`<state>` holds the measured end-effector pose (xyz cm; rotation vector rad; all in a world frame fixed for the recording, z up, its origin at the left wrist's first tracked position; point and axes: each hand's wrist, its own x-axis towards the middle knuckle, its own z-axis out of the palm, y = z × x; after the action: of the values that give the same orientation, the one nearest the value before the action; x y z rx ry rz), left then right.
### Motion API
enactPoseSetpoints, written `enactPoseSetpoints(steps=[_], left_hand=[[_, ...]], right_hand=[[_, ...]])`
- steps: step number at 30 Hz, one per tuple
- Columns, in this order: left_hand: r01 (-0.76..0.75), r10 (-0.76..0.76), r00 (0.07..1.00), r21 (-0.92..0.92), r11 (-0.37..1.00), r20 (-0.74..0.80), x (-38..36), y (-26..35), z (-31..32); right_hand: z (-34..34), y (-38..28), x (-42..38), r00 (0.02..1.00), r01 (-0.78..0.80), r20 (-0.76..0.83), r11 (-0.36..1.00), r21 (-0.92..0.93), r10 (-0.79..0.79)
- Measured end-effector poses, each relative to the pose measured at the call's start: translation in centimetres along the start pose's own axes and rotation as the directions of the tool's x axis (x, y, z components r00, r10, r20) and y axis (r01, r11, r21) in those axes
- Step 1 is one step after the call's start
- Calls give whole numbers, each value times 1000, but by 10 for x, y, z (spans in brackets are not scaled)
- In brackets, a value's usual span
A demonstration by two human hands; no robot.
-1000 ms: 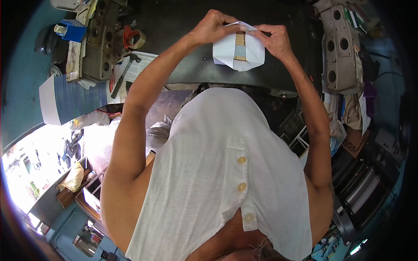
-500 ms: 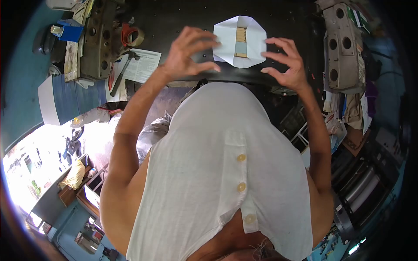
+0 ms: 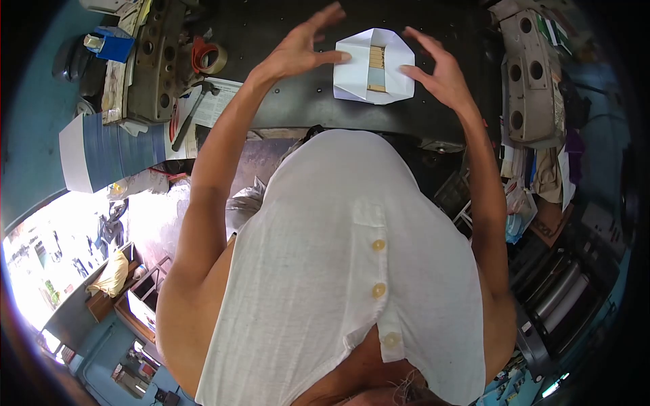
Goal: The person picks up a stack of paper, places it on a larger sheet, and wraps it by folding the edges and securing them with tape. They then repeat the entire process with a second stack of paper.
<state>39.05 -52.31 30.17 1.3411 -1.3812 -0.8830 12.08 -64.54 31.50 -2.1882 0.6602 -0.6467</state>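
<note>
A white sheet of paper (image 3: 352, 78) lies on the dark tabletop, its sides folded inward over a tan, flat item (image 3: 376, 57). That item shows through the gap between the flaps, with dark marks on it. My left hand (image 3: 298, 53) is on the paper's left side, fingers spread and slightly blurred, thumb tip over the left flap. On the opposite side my right hand (image 3: 443, 76) has its fingers apart, and its thumb lies at the right flap. Neither hand is closed around anything.
On the left are a hammer (image 3: 191, 111), a printed sheet (image 3: 215, 105), a tape roll in a red dispenser (image 3: 208, 57) and a blue box (image 3: 114, 49). Metal blocks with round holes stand at the left (image 3: 152, 74) and right (image 3: 531, 74) of the dark table (image 3: 291, 101).
Both hands have shifted forward, with fingers reaching past the paper's sides and thumbs coming to the flaps. The paper stays nearly in place.
</note>
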Motion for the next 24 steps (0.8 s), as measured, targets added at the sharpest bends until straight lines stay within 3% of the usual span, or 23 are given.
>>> enactPoseSetpoints(steps=[2,4,6,9,11,14,15,18,21,24], left_hand=[[287,-235,913,-116,951,333,10,-20,2],[280,-237,918,-95,955,317,10,-8,11],[129,-96,968,-129,983,234,7,-17,18],[-76,93,979,-99,992,179,5,-22,20],[-188,177,970,53,981,168,2,-20,18],[-378,340,924,284,881,173,-1,-13,18],[-436,396,900,357,826,182,-2,-11,18],[-521,475,851,464,716,223,-2,-8,15],[-568,497,822,450,689,277,-2,-8,12],[-567,413,823,500,655,391,-4,-8,7]], right_hand=[[5,10,6,992,-10,125,1000,-11,11],[6,12,11,969,-39,245,997,62,23],[16,14,4,990,94,97,993,75,-101],[23,21,1,958,288,1,958,-3,-288],[23,24,2,945,328,-10,944,-33,-328],[12,2,4,874,471,41,821,-323,-485],[11,0,1,875,470,62,814,-341,-480],[8,-3,-6,873,475,99,791,-386,-477],[6,-7,-12,863,484,91,763,-428,-496],[8,-8,-19,862,473,86,732,-489,-500]])
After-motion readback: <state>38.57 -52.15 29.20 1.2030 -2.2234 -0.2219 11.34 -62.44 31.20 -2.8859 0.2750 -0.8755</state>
